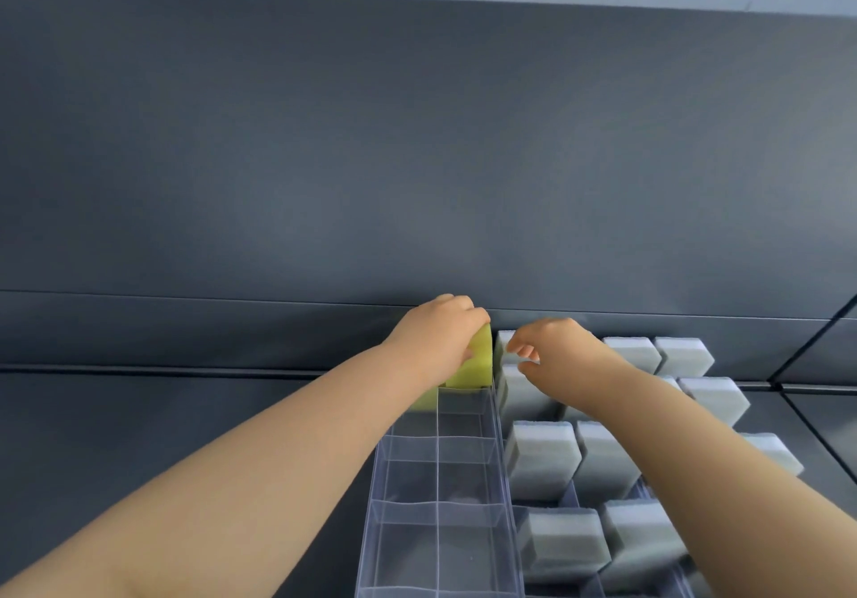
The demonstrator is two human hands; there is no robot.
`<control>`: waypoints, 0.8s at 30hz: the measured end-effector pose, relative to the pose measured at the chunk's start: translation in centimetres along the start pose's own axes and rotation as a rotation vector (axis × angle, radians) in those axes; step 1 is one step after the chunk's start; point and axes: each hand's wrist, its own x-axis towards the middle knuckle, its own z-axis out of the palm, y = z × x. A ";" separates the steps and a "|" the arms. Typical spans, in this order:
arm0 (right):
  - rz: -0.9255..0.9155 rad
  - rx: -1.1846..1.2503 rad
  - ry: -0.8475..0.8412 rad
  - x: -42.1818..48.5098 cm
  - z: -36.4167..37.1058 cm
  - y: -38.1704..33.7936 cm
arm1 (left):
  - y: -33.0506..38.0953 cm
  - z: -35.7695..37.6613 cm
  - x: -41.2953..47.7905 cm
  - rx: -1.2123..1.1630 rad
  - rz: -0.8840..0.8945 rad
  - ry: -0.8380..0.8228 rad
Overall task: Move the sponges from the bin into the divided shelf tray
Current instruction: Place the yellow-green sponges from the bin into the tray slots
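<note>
We look down on a dark grey shelf (pixel 185 412) with a tall back panel (pixel 417 156) of the same colour behind it; a paler wall strip runs along the top edge of the view.

On the shelf a clear divided tray (pixel 408 546) runs away from us in two columns of cells; most of its near cells show only bare plastic. Just right of it stand the grey sponges (pixel 542 453), upright on edge in several rows, with clear dividers showing between some of them; the rightmost ones lean towards the edge of the view.

Both bare forearms reach in from the bottom corners; the left crosses the tray's left column, the right passes over the grey sponges.

The left hand (pixel 436 342) is at the tray's far end, close to the back panel; its fingers (pixel 463 310) curl over the top of a yellow sponge (pixel 477 361), thumb on the near face, holding it upright in the far cell of the right column. A second yellow piece (pixel 424 400) shows under that wrist in the left column; we cannot tell how it sits.

The right hand (pixel 561 347) hangs over the far grey sponges, just beside the yellow sponge; its fingers (pixel 524 350) are loosely curled, thumb and forefinger narrowly apart, and we see nothing held in them.
</note>
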 end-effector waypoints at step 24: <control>0.016 -0.077 -0.050 0.2 1.3 -0.8 | 1.2 2.2 -0.1 0.096 -0.097 -0.018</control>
